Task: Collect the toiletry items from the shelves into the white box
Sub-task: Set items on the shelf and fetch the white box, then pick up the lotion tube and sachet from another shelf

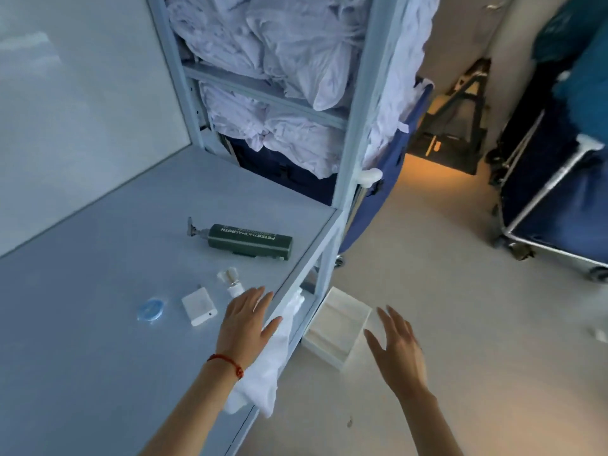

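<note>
A dark green pump bottle (250, 241) lies on its side on the grey shelf top (98, 274). Nearer me lie a small clear vial (230, 280), a small white packet (199, 306) and a round blue-lidded item (150, 310). My left hand (245, 319) hovers flat with straight fingers over the shelf's right edge, just right of the vial, holding nothing. A white cloth (266, 366) hangs over that edge under my wrist. The white box (339, 327) stands on the floor below the shelf edge. My right hand (396, 348) is spread open above the floor, just right of the box.
White linen (273, 60) fills the shelves behind the grey top. A blue laundry cart (388, 166) stands past the shelf post, another wheeled blue cart (556, 205) at the right. A dark bag (450, 126) sits in the doorway. Pale floor (444, 291) spreads between them.
</note>
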Available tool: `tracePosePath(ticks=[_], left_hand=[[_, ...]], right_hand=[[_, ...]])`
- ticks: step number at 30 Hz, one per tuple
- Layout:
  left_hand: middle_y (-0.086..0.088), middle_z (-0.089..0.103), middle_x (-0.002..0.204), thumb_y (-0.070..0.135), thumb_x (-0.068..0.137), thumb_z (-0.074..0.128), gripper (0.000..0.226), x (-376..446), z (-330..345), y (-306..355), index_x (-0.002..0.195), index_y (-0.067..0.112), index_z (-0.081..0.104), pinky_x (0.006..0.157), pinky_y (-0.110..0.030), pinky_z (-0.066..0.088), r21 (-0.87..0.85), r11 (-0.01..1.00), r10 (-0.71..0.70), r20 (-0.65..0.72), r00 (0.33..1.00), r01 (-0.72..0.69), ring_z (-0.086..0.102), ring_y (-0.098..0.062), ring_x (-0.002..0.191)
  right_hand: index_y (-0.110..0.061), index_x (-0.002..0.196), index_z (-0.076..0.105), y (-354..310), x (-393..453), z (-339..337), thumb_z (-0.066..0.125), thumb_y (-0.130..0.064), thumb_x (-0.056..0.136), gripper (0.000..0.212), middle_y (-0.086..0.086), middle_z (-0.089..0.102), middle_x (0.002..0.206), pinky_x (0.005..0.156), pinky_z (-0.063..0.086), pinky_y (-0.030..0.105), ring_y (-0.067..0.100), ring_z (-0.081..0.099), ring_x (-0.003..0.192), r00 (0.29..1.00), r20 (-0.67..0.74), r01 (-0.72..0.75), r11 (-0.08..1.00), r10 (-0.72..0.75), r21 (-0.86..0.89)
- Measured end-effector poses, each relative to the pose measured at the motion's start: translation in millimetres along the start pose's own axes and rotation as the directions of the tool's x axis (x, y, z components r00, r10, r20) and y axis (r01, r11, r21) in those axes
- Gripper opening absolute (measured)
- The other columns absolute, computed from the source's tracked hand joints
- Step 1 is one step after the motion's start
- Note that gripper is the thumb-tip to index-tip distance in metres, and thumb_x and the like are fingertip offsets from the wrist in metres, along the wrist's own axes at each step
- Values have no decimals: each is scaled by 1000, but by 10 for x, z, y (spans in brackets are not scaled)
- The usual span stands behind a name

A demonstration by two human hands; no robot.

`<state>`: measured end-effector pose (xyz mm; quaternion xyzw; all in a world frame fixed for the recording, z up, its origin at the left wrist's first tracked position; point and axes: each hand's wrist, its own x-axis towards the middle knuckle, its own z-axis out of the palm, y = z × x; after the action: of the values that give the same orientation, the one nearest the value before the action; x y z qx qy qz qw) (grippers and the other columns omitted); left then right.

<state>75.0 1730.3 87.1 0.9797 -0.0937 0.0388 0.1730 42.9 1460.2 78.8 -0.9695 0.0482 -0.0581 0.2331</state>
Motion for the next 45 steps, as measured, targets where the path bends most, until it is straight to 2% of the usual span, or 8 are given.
tracePosePath(ticks=[3, 5, 16, 22, 28, 36, 41, 45], left_hand=[[-11, 66, 110, 55, 92, 9, 71, 72, 190, 479, 105, 10, 62, 90, -33, 39, -8, 995, 104, 69, 992, -104, 61, -28, 101], [-12, 66, 109, 55, 92, 9, 72, 118, 311, 872, 104, 9, 63, 88, -34, 47, -14, 984, 180, 102, 978, -180, 62, -28, 100], [-15, 68, 103, 56, 92, 11, 73, 189, 1206, 3371, 101, 6, 64, 87, -33, 40, -119, 851, 524, 155, 837, -511, 59, -27, 99], [-15, 68, 104, 53, 92, 17, 69, 160, 1590, 4628, 101, 4, 64, 87, -31, 34, -176, 727, 687, 177, 705, -664, 56, -26, 100], [-11, 69, 103, 52, 93, 9, 72, 305, 2015, 5750, 100, 8, 66, 77, -35, 53, -191, 540, 836, 241, 494, -820, 64, -25, 94], [-10, 69, 102, 52, 92, 5, 74, 583, 2712, 7428, 98, 10, 66, 86, -32, 42, -265, 227, 956, 247, 161, -937, 65, -24, 94], [-10, 69, 103, 53, 92, 6, 73, 552, 3013, 8331, 101, 10, 64, 85, -33, 41, -320, 48, 966, 254, -37, -946, 65, -24, 94], [-10, 68, 105, 55, 92, 8, 71, 337, 3277, 8950, 105, 11, 62, 77, -34, 52, -388, -50, 951, 262, -162, -920, 64, -26, 96]], right_hand=[[-10, 118, 57, 492, -242, -324, 43, -46, 80, 53, 15, 59, 122, 82, 51, 45, 34, 58, 108, 992, -54, -115, 992, 112, -49], [-10, 116, 58, 805, -408, -545, 37, -48, 80, 57, 14, 61, 120, 79, 52, 44, 33, 59, 105, 980, -103, -181, 981, 173, -72], [-14, 112, 61, 2585, -1320, -1751, 38, -46, 81, 50, 10, 64, 116, 71, 55, 41, 29, 63, 100, 846, -272, -489, 871, 458, -55], [-15, 112, 59, 3445, -1790, -2236, 37, -48, 80, 51, 8, 64, 117, 68, 55, 38, 27, 62, 101, 738, -330, -630, 776, 589, -23], [-14, 114, 60, 4182, -2118, -2503, 35, -50, 82, 54, 10, 64, 116, 72, 55, 40, 29, 63, 100, 571, -380, -780, 625, 728, 25], [-16, 126, 50, 5110, -2311, -2830, 54, -40, 87, 45, 9, 54, 130, 90, 47, 42, 27, 53, 116, 233, -492, -916, 359, 839, 179], [-10, 119, 57, 5504, -2463, -3088, 63, -32, 83, 43, 15, 60, 122, 85, 49, 43, 31, 58, 110, 51, -550, -943, 222, 834, 249], [-10, 122, 55, 5809, -2646, -3266, 62, -30, 85, 42, 15, 57, 126, 89, 47, 44, 32, 54, 114, -78, -555, -933, 136, 828, 332]])
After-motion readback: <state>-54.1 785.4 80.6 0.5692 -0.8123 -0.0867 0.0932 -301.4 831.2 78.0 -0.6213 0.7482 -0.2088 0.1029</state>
